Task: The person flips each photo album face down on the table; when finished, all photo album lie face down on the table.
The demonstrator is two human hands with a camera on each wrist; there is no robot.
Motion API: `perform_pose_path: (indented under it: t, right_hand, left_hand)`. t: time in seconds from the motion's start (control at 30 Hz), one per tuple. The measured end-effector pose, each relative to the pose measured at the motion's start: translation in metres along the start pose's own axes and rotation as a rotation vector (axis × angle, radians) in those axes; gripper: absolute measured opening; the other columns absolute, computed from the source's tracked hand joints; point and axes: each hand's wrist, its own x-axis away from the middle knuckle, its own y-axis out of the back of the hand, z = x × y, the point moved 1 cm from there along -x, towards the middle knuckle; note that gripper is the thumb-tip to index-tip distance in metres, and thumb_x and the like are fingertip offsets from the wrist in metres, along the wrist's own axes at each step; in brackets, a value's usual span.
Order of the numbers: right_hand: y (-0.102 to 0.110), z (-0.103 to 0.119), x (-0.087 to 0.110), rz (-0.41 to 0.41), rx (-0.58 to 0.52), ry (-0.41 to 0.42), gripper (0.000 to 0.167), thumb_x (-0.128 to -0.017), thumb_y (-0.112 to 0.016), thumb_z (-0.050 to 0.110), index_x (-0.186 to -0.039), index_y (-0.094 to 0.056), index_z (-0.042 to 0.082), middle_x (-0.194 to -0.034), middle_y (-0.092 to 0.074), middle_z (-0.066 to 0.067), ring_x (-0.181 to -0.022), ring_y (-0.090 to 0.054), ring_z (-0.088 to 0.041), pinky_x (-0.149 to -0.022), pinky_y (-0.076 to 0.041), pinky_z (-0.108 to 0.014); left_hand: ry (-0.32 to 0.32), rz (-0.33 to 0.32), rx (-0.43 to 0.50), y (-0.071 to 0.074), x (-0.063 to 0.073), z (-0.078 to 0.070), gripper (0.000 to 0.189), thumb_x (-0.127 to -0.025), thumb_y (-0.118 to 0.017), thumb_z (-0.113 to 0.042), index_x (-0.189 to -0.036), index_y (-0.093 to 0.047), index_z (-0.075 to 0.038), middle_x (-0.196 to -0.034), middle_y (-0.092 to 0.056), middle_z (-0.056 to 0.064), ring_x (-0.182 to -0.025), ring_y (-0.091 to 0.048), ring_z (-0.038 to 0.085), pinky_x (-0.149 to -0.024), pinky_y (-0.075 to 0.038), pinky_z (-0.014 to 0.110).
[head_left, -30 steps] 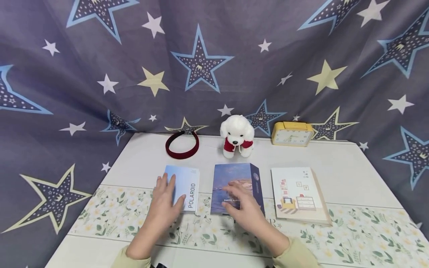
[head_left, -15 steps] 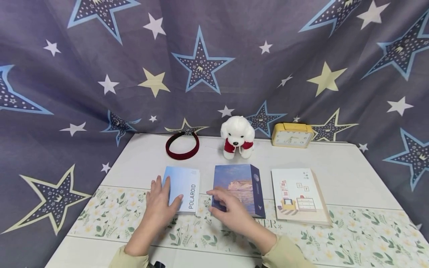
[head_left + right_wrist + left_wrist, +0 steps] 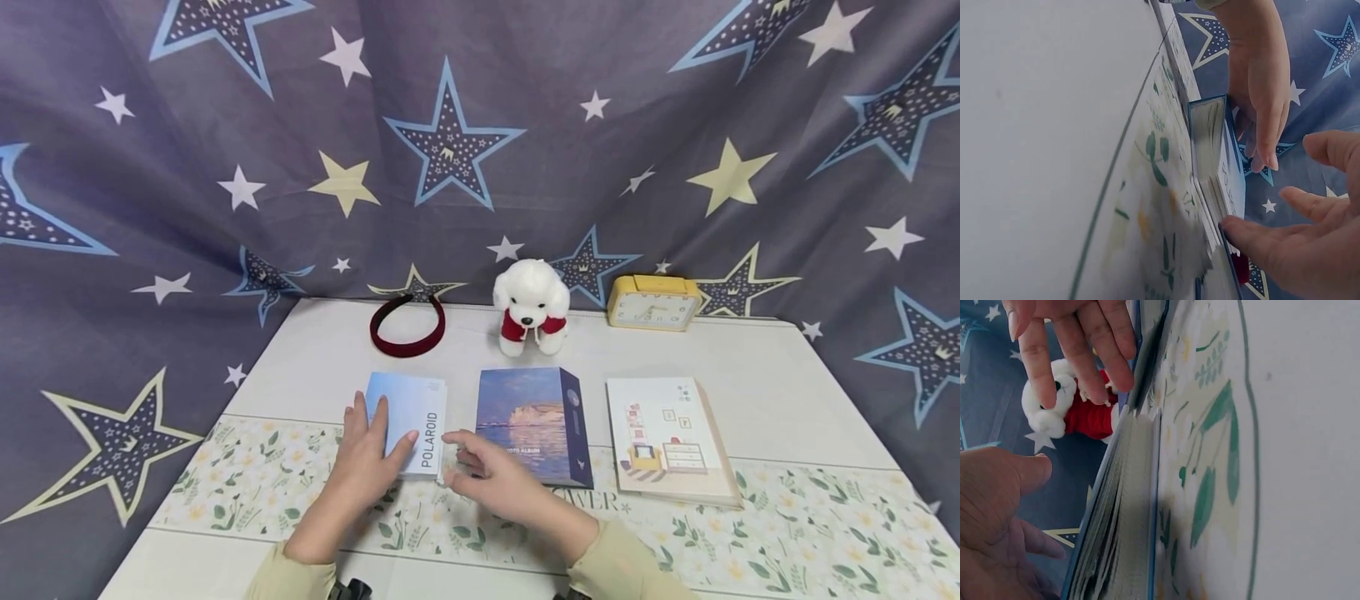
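A light blue album marked POLAROID (image 3: pixel 411 400) lies flat on the table, left of centre. My left hand (image 3: pixel 365 467) is over its left side, fingers spread and thumb reaching across the lower cover. At the album's right edge is my right hand (image 3: pixel 502 487), thumb and index finger apart with nothing between them. In the left wrist view the album's page edges (image 3: pixel 1129 487) face the camera, loosely stacked between the covers. A dark blue photo album (image 3: pixel 528 396) with a painted cliff and sea lies beside my right hand.
A book with a furniture drawing (image 3: pixel 663 408) lies to the right. Along the back are a dark red headband (image 3: pixel 408 347), a white toy dog (image 3: pixel 531 287) in red and a yellow clock (image 3: pixel 654 302). A star-patterned curtain (image 3: pixel 480 242) hangs behind the table.
My right hand has moved left, from over the dark blue photo album to the right edge of the light blue album. My left hand shifts only slightly; both albums stay in place.
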Motion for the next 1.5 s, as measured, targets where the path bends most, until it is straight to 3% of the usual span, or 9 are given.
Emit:
perform_pose_path:
  t: [0.3,0.6,0.87,1.07,1.37,1.5]
  right_hand:
    - [-0.013,0.006,-0.008,0.000,-0.031,-0.039,0.055,-0.094,-0.065,0.025,-0.144,-0.045,0.013,-0.143,-0.046,-0.024,-0.126,-0.050,-0.039,-0.101,-0.042,-0.052]
    - [-0.020,0.009,-0.010,-0.028,-0.097,-0.084,0.051,-0.095,-0.063,0.022,-0.142,-0.047,0.013,-0.151,-0.037,-0.021,-0.132,-0.041,-0.045,-0.103,-0.039,-0.056]
    - [-0.030,0.010,-0.009,-0.046,-0.279,-0.145,0.047,-0.093,-0.064,0.021,-0.138,-0.053,0.016,-0.154,-0.033,-0.012,-0.137,-0.033,-0.045,-0.106,-0.032,-0.061]
    - [-0.032,0.009,-0.011,-0.094,-0.400,-0.175,0.045,-0.092,-0.062,0.023,-0.136,-0.055,0.014,-0.155,-0.029,-0.021,-0.142,-0.024,-0.044,-0.109,-0.030,-0.059]
    - [-0.031,0.010,-0.013,-0.108,-0.583,-0.167,0.047,-0.096,-0.054,0.022,-0.138,-0.049,0.001,-0.143,-0.043,-0.014,-0.133,-0.039,-0.033,-0.107,-0.033,-0.057]
    - [-0.031,0.011,-0.013,-0.129,-0.653,-0.158,0.048,-0.092,-0.053,0.017,-0.136,-0.049,-0.001,-0.130,-0.052,-0.014,-0.126,-0.045,-0.031,-0.105,-0.036,-0.055]
  left_hand:
    - [0.001,0.044,-0.053,-0.001,0.001,0.002,0.078,-0.098,-0.055,-0.039,-0.147,-0.024,0.014,-0.153,0.004,0.039,-0.140,0.001,0.057,-0.108,-0.014,0.067]
    - [0.027,0.078,-0.090,-0.002,-0.003,0.006,0.082,-0.098,-0.053,-0.042,-0.149,-0.020,0.011,-0.154,0.010,0.037,-0.141,0.002,0.055,-0.106,-0.015,0.072]
    - [0.040,0.088,-0.068,-0.001,-0.003,0.006,0.083,-0.097,-0.055,-0.043,-0.150,-0.019,0.011,-0.154,0.010,0.036,-0.142,0.000,0.054,-0.105,-0.016,0.072]
    - [0.044,0.068,-0.046,0.000,-0.001,0.007,0.083,-0.095,-0.057,-0.041,-0.149,-0.022,0.011,-0.154,0.007,0.037,-0.142,-0.002,0.054,-0.105,-0.017,0.072]
    - [0.079,0.093,0.018,0.002,-0.003,0.007,0.083,-0.095,-0.056,-0.042,-0.151,-0.020,0.009,-0.155,0.010,0.035,-0.142,0.000,0.053,-0.103,-0.018,0.074]
    - [0.102,0.107,0.039,0.002,-0.005,0.007,0.084,-0.095,-0.056,-0.041,-0.152,-0.017,0.007,-0.156,0.014,0.032,-0.142,0.003,0.053,-0.104,-0.015,0.073]
